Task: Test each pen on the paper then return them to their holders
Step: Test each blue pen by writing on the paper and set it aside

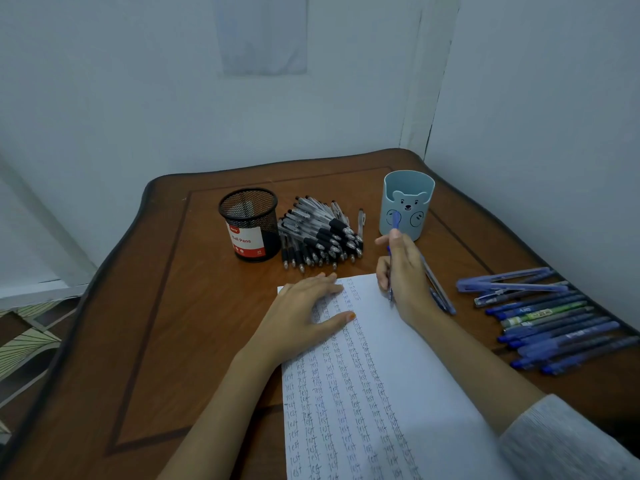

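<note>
A white sheet of paper lies on the brown table, filled with columns of the handwritten word "test". My left hand rests flat on the sheet's top left part, fingers spread. My right hand grips a blue pen upright, its tip touching the paper near the top right edge. A black mesh holder stands at the back left, beside a heap of black pens. A light blue bear cup stands behind my right hand. Several blue pens lie in a row at the right.
Two more blue pens lie just right of my right hand. The table stands in a corner, with walls close behind and on the right. Its left edge drops to a patterned floor.
</note>
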